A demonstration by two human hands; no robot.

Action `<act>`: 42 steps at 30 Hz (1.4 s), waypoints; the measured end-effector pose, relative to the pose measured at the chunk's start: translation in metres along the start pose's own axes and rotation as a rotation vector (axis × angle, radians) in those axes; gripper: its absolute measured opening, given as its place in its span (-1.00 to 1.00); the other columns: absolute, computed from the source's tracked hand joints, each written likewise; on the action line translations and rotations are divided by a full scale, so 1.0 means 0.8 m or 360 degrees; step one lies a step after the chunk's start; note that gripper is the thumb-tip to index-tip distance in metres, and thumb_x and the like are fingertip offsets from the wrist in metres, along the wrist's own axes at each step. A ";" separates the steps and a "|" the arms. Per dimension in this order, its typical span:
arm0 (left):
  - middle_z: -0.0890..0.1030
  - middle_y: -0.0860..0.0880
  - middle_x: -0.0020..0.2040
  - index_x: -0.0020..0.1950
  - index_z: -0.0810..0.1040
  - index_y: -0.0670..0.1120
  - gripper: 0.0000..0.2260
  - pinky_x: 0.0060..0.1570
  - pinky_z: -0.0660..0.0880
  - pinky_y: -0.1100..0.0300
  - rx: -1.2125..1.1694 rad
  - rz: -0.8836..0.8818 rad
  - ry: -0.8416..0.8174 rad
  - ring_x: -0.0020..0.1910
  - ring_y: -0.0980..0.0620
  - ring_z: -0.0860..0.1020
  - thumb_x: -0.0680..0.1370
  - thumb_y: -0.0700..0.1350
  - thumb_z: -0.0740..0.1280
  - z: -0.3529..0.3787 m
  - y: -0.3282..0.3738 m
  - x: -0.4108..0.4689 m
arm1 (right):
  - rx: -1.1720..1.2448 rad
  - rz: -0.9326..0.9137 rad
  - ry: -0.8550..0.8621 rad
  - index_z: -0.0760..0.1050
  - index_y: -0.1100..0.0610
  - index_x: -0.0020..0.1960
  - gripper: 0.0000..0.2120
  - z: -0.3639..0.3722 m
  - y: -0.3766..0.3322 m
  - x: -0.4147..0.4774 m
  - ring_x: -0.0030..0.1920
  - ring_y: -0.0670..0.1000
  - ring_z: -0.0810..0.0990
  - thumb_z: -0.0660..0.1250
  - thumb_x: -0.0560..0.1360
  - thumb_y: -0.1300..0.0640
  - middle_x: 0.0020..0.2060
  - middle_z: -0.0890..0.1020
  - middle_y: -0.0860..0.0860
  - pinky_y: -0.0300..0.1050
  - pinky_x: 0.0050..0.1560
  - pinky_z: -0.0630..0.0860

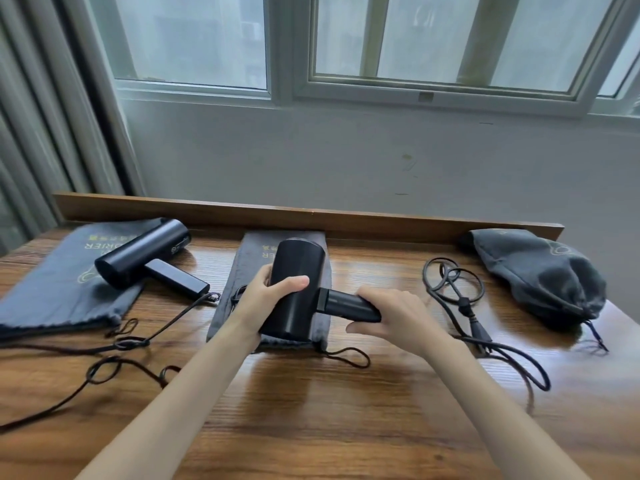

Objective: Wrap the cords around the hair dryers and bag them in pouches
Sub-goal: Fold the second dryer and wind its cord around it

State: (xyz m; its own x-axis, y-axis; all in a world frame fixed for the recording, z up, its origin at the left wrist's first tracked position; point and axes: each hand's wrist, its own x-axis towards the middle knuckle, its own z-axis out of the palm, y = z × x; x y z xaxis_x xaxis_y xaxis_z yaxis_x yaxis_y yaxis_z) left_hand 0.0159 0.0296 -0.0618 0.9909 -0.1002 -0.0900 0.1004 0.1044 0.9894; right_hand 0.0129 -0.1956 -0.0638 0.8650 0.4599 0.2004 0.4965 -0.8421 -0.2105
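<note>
Hair dryer (pixel 298 258) in double grip — left hand (pixel 264 299) round barrel, right hand (pixel 394 317) round handle

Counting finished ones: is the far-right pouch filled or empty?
Filled: the far-right pouch bulges roundly, its drawstring mouth cinched shut; contents hidden.

middle pouch (pixel 249 258) mostly covered by held dryer (pixel 294 292) and left hand (pixel 263 299); its print unreadable. right hand (pixel 394 317) hides the handle end and cord exit. left cord (pixel 104 372) and left pouch (pixel 45 292) run off the left edge. right pouch (pixel 540 278) closed, contents not visible.
</note>
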 end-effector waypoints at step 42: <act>0.65 -0.06 -0.07 0.09 0.54 -0.01 -0.60 -0.24 0.56 0.09 -0.0310 0.0173 0.0125 -0.12 -0.03 0.63 0.29 0.06 0.41 0.045 -0.024 0.004 | 0.1051 0.0567 -0.0088 0.47 0.13 -0.22 -0.48 -0.001 0.004 -0.001 -0.37 0.03 0.49 0.00 0.48 -0.28 -0.37 0.49 0.07 -0.10 -0.38 0.45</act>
State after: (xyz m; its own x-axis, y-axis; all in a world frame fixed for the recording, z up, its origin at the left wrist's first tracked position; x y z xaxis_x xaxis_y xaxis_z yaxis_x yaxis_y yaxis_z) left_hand 0.0137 -0.0081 -0.0767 1.0000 -0.0017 -0.0001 0.0006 0.3002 0.9539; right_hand 0.0135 -0.1988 -0.0635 0.9751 0.2194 -0.0322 0.1105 -0.6066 -0.7873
